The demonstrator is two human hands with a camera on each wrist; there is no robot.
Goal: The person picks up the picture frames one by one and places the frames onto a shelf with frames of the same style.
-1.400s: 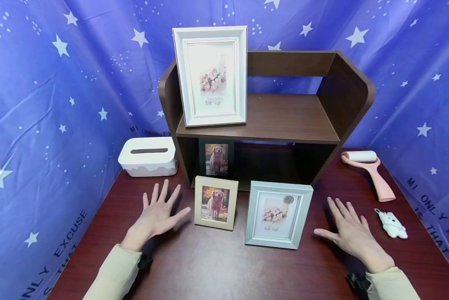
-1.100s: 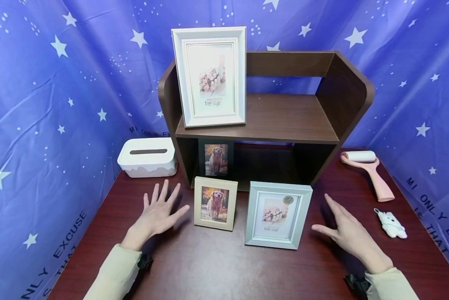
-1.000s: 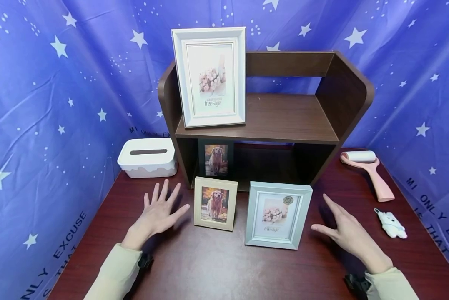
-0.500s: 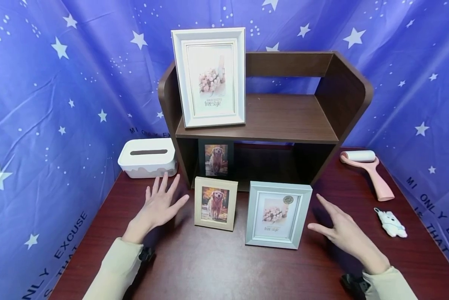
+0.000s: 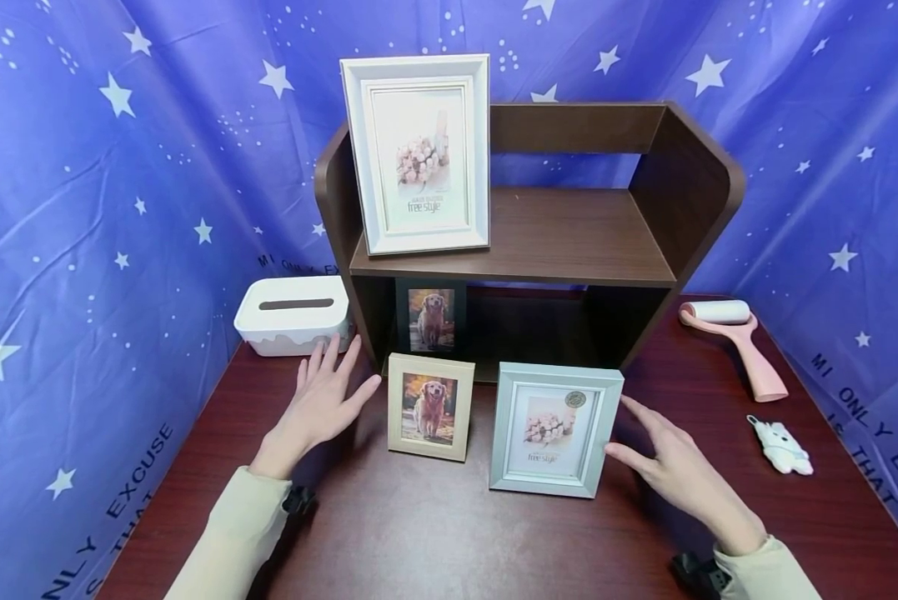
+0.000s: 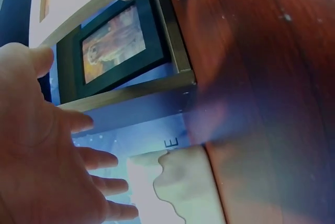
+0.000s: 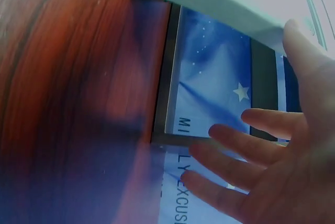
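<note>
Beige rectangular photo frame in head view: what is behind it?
Inside the brown wooden shelf is a black rectangular dog-photo frame; the beige frame covers its bottom edge.

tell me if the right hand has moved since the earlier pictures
Yes. In the head view, the right hand has moved left, closing in on the pale blue frame, which has stayed put.

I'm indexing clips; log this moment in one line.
left hand: beside cream frame | right hand: at pale-blue frame, contact unclear | white frame: on upper shelf
</note>
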